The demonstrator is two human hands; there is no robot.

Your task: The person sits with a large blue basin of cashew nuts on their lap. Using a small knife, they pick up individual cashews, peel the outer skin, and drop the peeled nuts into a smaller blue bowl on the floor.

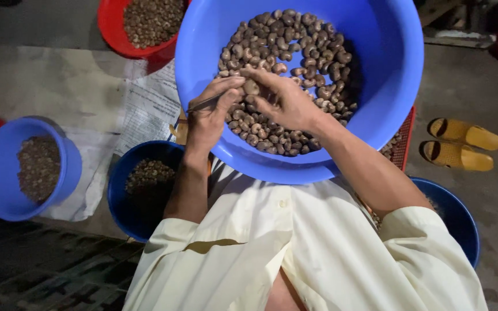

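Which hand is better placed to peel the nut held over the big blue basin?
The left hand, probably. It holds a thin metal pick whose tip points at the nut, while the right hand pinches that nut in its fingertips over the big blue basin.

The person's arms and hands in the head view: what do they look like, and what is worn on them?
Both hands are bare: no gloves, and no rings or watch that I can see. The left hand and right hand lead to bare forearms. The cream, loose sleeves of a shirt are pushed up to about the elbows. The cloth is plain, without pattern, and creased.
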